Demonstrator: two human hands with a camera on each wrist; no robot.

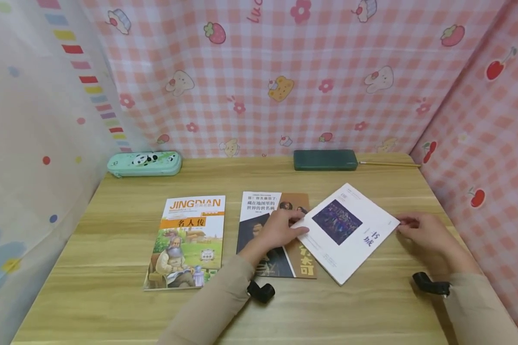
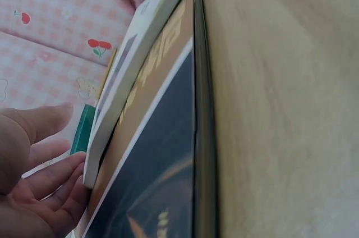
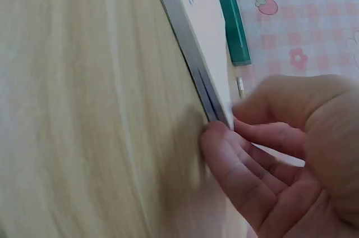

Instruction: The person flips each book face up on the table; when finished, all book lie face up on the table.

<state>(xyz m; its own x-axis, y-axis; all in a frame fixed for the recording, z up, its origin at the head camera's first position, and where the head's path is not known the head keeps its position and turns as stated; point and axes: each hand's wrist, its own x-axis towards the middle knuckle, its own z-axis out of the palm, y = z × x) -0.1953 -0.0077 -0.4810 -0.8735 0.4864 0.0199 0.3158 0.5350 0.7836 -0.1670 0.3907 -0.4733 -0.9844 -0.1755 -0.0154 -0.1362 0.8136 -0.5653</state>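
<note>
Left hand (image 1: 280, 229) had its fingers (image 2: 53, 177) mostly straight, tips pressed against the near-left corner of the thin white paperback book w/ a dark purple picture on the cover (image 1: 347, 231). No real curl round it, more a flat touch at the edge. Right hand (image 1: 423, 231) was at the opposite corner, fingers (image 3: 235, 165) loosely bent w/ the tips right on the book's corner where it met the tabletop; couldn't tell if the thumb was pinching or just resting.

So the white book sat between both hands, skewed at an angle, its left part lying on top of the dark-and-brown covered book (image 1: 280, 258) under the left hand. Further left of that, apart from it, lay a green/orange illustrated book w/ a bearded man (image 1: 185, 242).

Everything was on a light wood-grain table (image 1: 112, 297). Way beyond the fingers, by the pink checked curtain (image 1: 311, 72): a dark green rectangular case (image 1: 325, 160) w/ a wooden pencil (image 1: 390, 164) right of it, and a mint panda pencil case (image 1: 144, 163) far left.
</note>
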